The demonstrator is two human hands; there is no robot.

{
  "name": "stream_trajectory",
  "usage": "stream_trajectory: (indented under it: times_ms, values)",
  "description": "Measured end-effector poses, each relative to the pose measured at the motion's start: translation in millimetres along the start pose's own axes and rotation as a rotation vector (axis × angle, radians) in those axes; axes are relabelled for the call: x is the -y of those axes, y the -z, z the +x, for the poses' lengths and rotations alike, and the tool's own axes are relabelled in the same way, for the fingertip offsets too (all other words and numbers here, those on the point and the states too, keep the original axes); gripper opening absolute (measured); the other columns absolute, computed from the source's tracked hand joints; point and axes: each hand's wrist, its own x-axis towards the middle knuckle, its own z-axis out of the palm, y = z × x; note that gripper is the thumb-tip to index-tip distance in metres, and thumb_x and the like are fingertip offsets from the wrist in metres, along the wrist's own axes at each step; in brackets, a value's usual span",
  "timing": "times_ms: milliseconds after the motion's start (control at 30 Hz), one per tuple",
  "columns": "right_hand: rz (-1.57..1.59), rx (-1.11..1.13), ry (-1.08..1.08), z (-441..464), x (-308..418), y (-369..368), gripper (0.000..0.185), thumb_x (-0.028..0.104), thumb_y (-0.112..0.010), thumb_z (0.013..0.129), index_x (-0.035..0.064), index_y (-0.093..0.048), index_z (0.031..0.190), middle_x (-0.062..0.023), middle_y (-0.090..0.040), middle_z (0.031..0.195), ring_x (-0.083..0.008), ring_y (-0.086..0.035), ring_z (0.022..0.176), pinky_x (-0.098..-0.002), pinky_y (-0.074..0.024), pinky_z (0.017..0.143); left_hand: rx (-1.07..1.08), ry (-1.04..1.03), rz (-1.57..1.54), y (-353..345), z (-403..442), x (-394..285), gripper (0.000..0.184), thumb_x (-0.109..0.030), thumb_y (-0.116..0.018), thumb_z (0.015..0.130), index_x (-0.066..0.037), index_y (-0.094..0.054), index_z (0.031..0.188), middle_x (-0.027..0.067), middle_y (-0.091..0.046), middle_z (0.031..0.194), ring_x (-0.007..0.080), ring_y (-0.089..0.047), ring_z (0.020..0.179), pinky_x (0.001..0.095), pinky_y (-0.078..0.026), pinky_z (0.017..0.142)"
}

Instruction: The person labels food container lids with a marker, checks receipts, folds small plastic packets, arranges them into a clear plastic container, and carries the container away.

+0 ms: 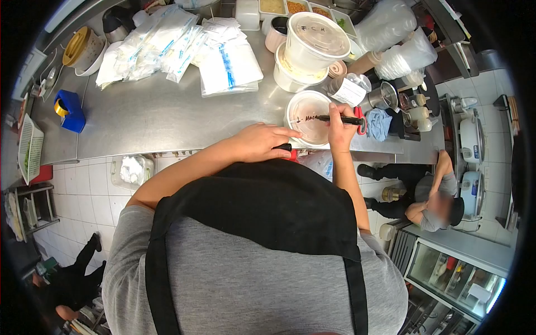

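A round white tub (309, 118) with a lid stands near the front edge of the steel counter, with dark handwriting across its lid. My right hand (341, 129) is closed around a black marker (347, 119), its tip at the writing on the lid. My left hand (258, 142) reaches to the left rim of the tub, index finger resting on the lid edge. A black marker cap (283, 147) pokes out from under its curled fingers. Behind, another labelled tub (318, 34) is stacked on an open-looking tub (297, 77) with pale contents.
Plastic packets (151, 50) and a white packet stack (230, 67) lie at the back left. A blue tape dispenser (70, 111) is far left. Red-handled scissors (361, 121) and a blue cloth (379, 124) lie right. One person (432, 195) is at right, another (72, 285) lower left.
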Motion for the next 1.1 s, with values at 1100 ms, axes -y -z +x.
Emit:
stream_trajectory:
  times_ms: [1100]
  values:
    - [0.372,0.311,-0.057,-45,71,-50,0.017,0.003,-0.061,0.083,0.0073,-0.048,0.072,0.0001,-0.048,0.069,-0.0065,-0.05,0.06,-0.0204,-0.0408,0.053,-0.376,-0.047,-0.044,5,-3,-4,0.03,-0.035,-0.059,0.085,-0.005,-0.058,0.087,0.0132,-0.059,0.082,0.034,-0.057,0.079,0.0427,-0.045,0.067]
